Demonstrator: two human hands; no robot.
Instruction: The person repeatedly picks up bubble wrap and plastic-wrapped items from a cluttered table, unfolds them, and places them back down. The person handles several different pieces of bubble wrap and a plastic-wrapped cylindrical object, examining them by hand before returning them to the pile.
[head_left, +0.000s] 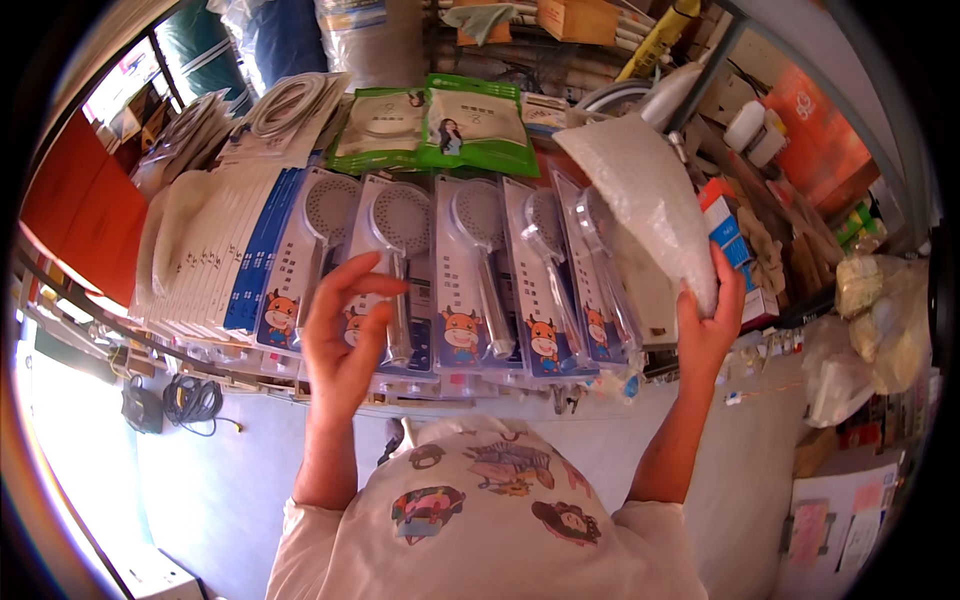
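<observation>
My right hand (711, 304) grips the lower end of a white bubble-wrap packet (649, 199), which leans up over the right part of the shelf. My left hand (349, 319) is raised with its fingers apart and holds nothing, in front of the packaged handheld shower heads. Several of these, among them one in the middle (480, 217) and one just behind my left hand (403, 217), lie side by side in clear plastic packs with a cartoon cow printed on the card. To their left stands a row of white and blue cards (217, 247).
Green-edged packets (476, 124) and coiled hoses in bags (289, 105) lie behind the shower heads. At the right are a blue, red and white box (724, 225), a metal upright (705, 71) and hanging plastic bags (889, 322). Coiled black cable (193, 401) is at the lower left.
</observation>
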